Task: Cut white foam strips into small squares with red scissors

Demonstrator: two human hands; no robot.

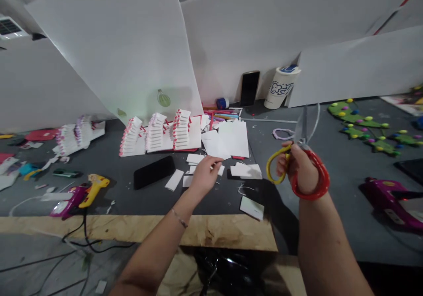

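Note:
My right hand (300, 166) is raised above the right part of the table and grips a pair of scissors (301, 130) with one yellow and one red handle loop. Their blades point away from me and stand apart. My left hand (205, 174) is low over several small white cards (174, 180), its fingers bent and a gap showing between index finger and thumb. I see nothing held in it. Another white card (246, 171) lies to the right of this hand, and one more card (251, 207) lies near the table edge, with thin white string (246, 189) between them.
A black phone (154, 172) lies left of the cards. Behind are rows of white sticks with red tips (181, 130) and white paper sheets (231, 139). Glue guns (94, 190) with cords, a cup (280, 88), a lilac ring (282, 133) and green felt trees (357, 115) are around.

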